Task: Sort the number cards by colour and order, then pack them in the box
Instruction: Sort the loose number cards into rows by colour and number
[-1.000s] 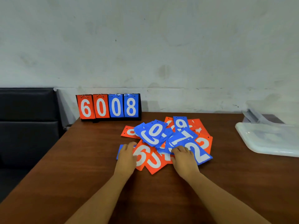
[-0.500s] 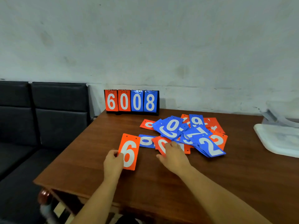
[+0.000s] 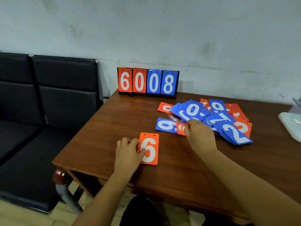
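Note:
An orange card with a white 6 (image 3: 150, 149) lies flat near the table's left front corner. My left hand (image 3: 128, 152) rests at its left edge, thumb on the card. A loose heap of orange and blue number cards (image 3: 210, 119) covers the table's middle right, a blue 2 (image 3: 236, 134) on its near side. My right hand (image 3: 199, 136) reaches into the heap's left side and pinches a blurred orange card (image 3: 175, 119) lifted off the pile. A blue card (image 3: 165, 125) lies flat beside it. The box (image 3: 291, 123) shows as a pale plastic shape at the right edge.
A flip scoreboard (image 3: 148, 82) reading 6008 stands at the wooden table's (image 3: 117, 128) back edge against the wall. A black padded bench (image 3: 40, 98) runs along the left. The table's left corner and front edge are close to my left hand.
My left hand drew the orange 6 out of the heap and laid it near the left front corner. My right hand moved into the pile and lifted an orange card. My view swung left.

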